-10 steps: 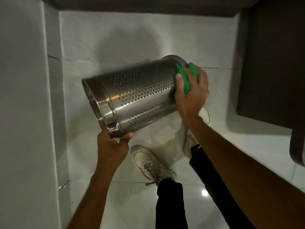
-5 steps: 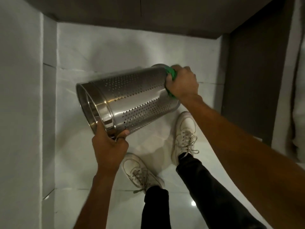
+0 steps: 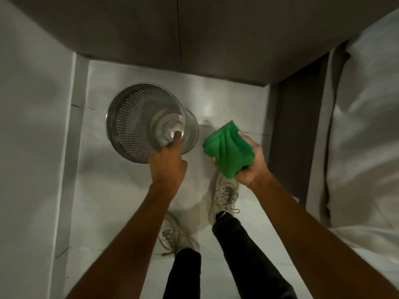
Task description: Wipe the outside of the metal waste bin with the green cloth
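Note:
The perforated metal waste bin (image 3: 129, 128) stands with its open mouth facing up at me, low over the white floor tiles; I see its inner wall and shiny bottom. My left hand (image 3: 167, 167) grips the bin's near rim, with a finger reaching inside. To the right of the bin, my right hand (image 3: 253, 167) holds the bunched green cloth (image 3: 228, 152). The cloth is apart from the bin and does not touch it. The picture is slightly blurred by motion.
A pale wall (image 3: 32, 147) runs close along the left. A dark cabinet front (image 3: 194, 35) closes off the far side, and a dark panel (image 3: 298, 137) stands at the right beside white bedding (image 3: 367, 126). My two white shoes (image 3: 224, 195) (image 3: 174, 236) are on the tiled floor below the hands.
The bin has swung from lying sideways in the air to mouth-up, lower down. My right hand has come off its base end and drawn back to the right with the cloth.

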Demonstrator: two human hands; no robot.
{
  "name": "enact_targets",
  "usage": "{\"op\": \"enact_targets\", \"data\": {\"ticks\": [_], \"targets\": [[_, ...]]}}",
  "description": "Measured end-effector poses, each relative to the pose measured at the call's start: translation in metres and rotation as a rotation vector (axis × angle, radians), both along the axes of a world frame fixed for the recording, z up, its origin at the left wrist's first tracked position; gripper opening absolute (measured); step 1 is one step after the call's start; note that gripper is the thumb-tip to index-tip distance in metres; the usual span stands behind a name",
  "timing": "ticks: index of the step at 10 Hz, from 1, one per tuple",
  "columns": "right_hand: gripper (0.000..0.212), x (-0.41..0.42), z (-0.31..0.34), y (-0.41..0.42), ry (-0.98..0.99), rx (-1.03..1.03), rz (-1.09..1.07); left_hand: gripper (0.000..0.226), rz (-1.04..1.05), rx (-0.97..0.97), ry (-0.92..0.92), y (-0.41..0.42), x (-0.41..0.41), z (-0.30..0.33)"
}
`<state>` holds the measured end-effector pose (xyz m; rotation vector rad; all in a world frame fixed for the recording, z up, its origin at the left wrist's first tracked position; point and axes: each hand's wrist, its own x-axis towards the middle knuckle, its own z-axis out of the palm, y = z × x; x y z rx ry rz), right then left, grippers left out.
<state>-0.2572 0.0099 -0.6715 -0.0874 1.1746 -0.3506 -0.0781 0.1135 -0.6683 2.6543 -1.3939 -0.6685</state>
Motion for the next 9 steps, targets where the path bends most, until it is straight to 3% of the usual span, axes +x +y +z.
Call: {"op": "enact_targets", "data": {"ticks": [1, 2, 3, 4, 5, 6, 7, 8, 9], "targets": [[0.034, 0.009, 0.033, -0.022, -0.075, -0.011, -0.068, 0.075, -0.085, 0.134, -0.014, -0.012, -0.004, 0.003], [0.035, 0.020, 0.080, -0.042, -0.100, -0.031, -0.043, 0.085, 0.015, 0.219, 0.112, -0.016, 0.006, 0.027], [0.033, 0.035, 0.173, -0.065, -0.038, -0.210, 0.115, 0.095, 0.044, 0.028, 0.108, -0.033, 0.019, 0.121], [0.027, 0.055, 0.302, -0.078, 0.156, -0.763, 0.405, 0.086, 0.027, -0.265, 0.029, -0.046, 0.029, 0.252], [0.031, 0.064, 0.442, -0.087, 0.388, -1.516, 0.584, 0.068, -0.016, -0.515, -0.078, -0.055, 0.030, 0.378], [0.040, 0.080, 0.531, -0.124, 0.565, -1.967, 0.429, 0.063, -0.028, -0.630, -0.173, -0.075, 0.037, 0.459], [0.044, 0.107, 0.600, -0.185, 0.915, -1.972, 0.481, 0.060, -0.014, -0.631, -0.264, -0.098, 0.041, 0.537], [0.045, 0.124, 0.617, -0.232, 1.125, -1.732, 0.897, 0.060, -0.016, -0.561, -0.317, -0.121, 0.040, 0.587], [0.058, 0.128, 0.607, -0.253, 1.161, -1.695, 1.034, 0.064, -0.027, -0.505, -0.345, -0.134, 0.039, 0.609]]}}
